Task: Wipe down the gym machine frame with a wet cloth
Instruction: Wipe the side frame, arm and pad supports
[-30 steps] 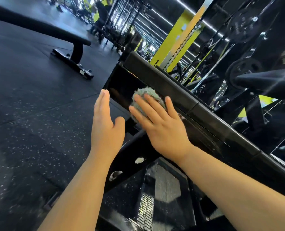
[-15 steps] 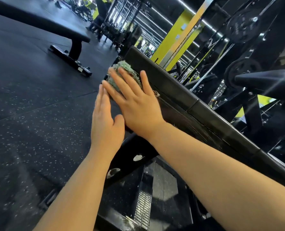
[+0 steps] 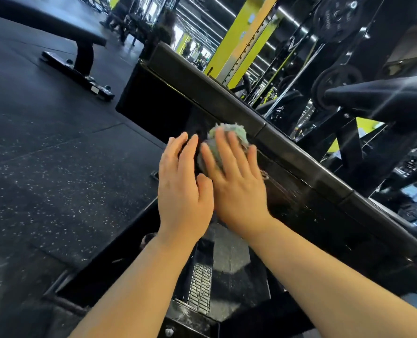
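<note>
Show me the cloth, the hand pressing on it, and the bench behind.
cloth (image 3: 241, 139), head view, fuzzy green edge between the fingertips.
right hand (image 3: 236, 186), head view, back of the hand.
bench (image 3: 84, 57), head view, its upright post.

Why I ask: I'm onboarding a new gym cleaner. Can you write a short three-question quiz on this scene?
1. True or false: the right hand presses the crumpled pale-green fuzzy cloth with straight fingers.
2. The left hand is: A) holding a spray bottle; B) open beside the right hand, holding nothing; C) wrapped round a barbell.
3. Fill in: the cloth lies against the glossy black metal machine frame, just ____ its long black top edge.

Key: 1 true; 2 B; 3 below.
</note>
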